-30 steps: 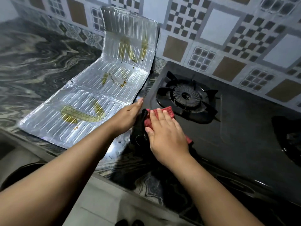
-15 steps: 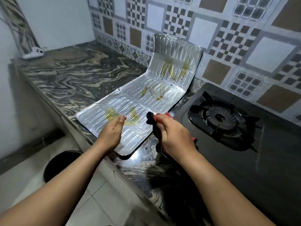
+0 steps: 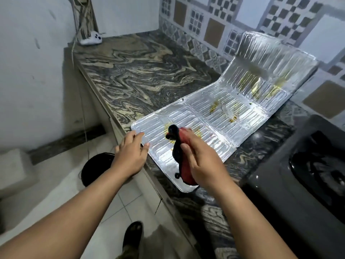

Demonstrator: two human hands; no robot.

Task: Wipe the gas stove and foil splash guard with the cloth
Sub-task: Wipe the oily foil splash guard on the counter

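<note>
While the right hand (image 3: 200,161) grips a bunched red and black cloth (image 3: 179,156) just above the near end of the foil splash guard (image 3: 214,118), the left hand (image 3: 130,150) is spread open at the guard's near left corner, fingers touching or almost touching its edge; I cannot tell whether it presses down. The guard lies flat on the counter (image 3: 130,71), its far panel bent up against the tiled wall (image 3: 214,19), and yellowish grease streaks show on all three panels. The gas stove (image 3: 298,174) sits to the right, near but apart from the guard.

What could go wrong, as I judge it: the foil looks thin and light, so a hard wipe could crumple or tear it, or push it along the counter. Its near corner seems to sit at or slightly past the counter's front edge, so a stroke toward the person might tip it off unless the left hand pins it. Grease may also smear rather than lift if the cloth stays wadded.

The counter is dark stone with swirling pale veins, glossy near the stove. A white wall closes the left side, with a small white device (image 3: 90,39) at the far corner. Pale floor tiles, a dark round bin (image 3: 97,171) and a sandalled foot (image 3: 130,238) lie below.
</note>
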